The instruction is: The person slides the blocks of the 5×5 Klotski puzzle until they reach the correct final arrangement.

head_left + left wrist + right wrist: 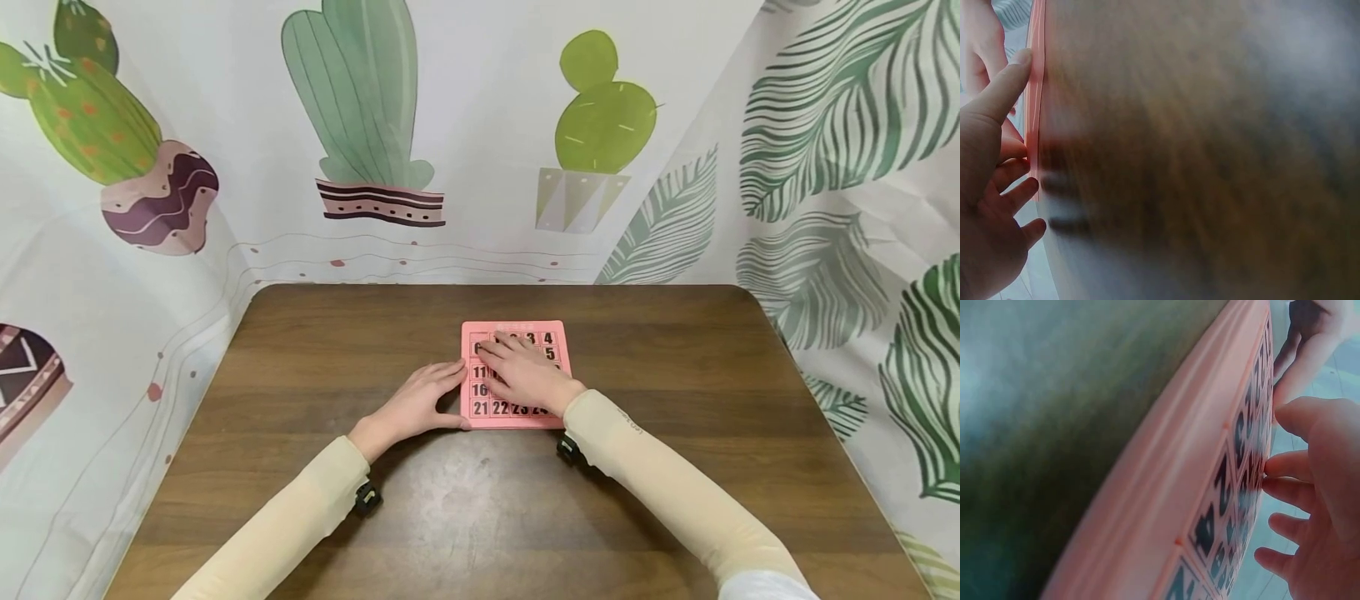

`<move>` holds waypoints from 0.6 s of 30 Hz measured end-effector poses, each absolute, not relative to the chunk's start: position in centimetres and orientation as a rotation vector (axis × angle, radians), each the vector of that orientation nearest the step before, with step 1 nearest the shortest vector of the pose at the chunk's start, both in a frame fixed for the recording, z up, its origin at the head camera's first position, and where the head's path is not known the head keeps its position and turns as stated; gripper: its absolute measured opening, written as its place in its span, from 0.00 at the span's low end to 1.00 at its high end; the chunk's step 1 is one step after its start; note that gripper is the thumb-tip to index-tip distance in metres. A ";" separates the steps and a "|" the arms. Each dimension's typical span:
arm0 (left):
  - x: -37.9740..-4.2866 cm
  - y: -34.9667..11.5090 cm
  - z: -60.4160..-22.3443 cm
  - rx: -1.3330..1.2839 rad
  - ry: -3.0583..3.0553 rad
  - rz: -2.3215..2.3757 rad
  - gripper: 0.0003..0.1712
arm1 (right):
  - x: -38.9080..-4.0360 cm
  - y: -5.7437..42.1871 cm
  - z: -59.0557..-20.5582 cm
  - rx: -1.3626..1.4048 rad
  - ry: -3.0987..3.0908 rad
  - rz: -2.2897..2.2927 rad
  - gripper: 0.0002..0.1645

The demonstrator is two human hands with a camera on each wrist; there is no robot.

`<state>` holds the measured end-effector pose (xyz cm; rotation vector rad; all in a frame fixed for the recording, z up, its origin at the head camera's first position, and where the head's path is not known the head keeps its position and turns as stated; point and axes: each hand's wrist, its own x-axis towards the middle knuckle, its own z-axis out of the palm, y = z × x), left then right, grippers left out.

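A pink number slide puzzle (481, 390) with black numerals lies flat on the wooden table. Its upper left cell shows no number, and several middle tiles are hidden under my right hand. With straight, slightly spread fingers, my right hand (531, 377) lies over the board, fingertips touching tiles in the upper rows. My left hand (416, 404) is at the board's left side, its fingertips against the left edge and its extended thumb at the lower left corner. In the right wrist view, the puzzle's thick pink frame (1166, 469) appears close up beside the right fingers (1291, 465).
The brown wooden table (337, 333) extends around the puzzle on all sides. Behind it hangs a white cloth (487, 125) printed with cacti and leaves. Each wrist wears a small black camera below its cream sleeve (300, 517).
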<state>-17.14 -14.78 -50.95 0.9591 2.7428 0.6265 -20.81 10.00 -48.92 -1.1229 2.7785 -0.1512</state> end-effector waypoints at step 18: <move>-17.2 -14.9 -51.1 0.967 2.744 0.643 0.55 | -19.6 11.1 -48.5 -1.140 2.829 -0.268 0.33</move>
